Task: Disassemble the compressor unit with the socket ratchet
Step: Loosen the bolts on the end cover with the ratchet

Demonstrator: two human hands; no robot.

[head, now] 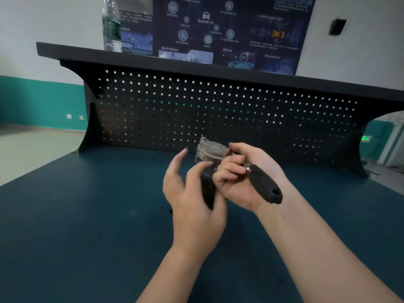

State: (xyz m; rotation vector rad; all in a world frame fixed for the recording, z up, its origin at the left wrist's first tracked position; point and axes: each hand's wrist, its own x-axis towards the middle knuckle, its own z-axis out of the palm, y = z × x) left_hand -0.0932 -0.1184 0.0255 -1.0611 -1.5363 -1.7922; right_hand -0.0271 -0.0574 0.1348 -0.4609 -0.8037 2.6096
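Observation:
The compressor unit [210, 152] is a small grey metal casting with a dark lower body, held above the blue-green bench top. My left hand [192, 197] cradles its dark lower part against the palm, thumb against it, with the fingers spread and blurred. My right hand [238, 171] grips the socket ratchet [263, 182] near its metal neck. The black foam-like handle sticks out toward the lower right. The ratchet's head is hidden behind my fingers against the unit's top.
The bench top [87, 215] stretches wide on both sides. A black perforated back panel [218, 110] rises behind the hands, topped by a shelf [153, 55] carrying a plastic water bottle [111, 25]. A small dark item [171, 211] lies on the bench by my left hand.

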